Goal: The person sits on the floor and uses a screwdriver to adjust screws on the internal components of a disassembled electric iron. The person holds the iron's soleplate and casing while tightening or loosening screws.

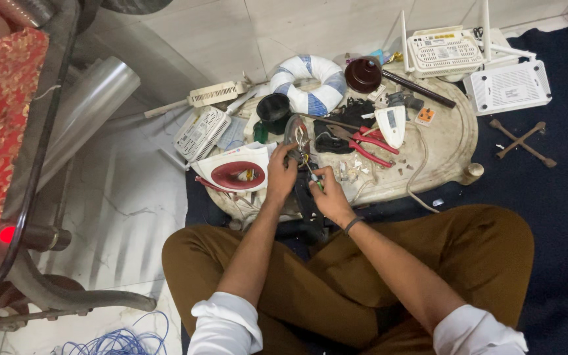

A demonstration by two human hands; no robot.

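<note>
What the left hand point(281, 172) and right hand point(327, 192) pinch between closed fingers is hard to make out: a small dark wired part point(302, 172), mostly hidden by them. It sits over the near edge of a low oval pale stone-like slab point(451, 141) on a dark blue mat point(560, 210). Beyond the right hand lie one pair of red-handled pliers point(366, 143) and three white routers point(507, 85).

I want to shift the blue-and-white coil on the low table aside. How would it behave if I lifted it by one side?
The blue-and-white coil looks like wound cord or tape, so it would probably sag rather than stay rigid. Its loops seem tightly bundled, so it likely holds together. Lying flat among the dark cup and brown round part, it seems unlikely to roll, but might nudge them.
</note>
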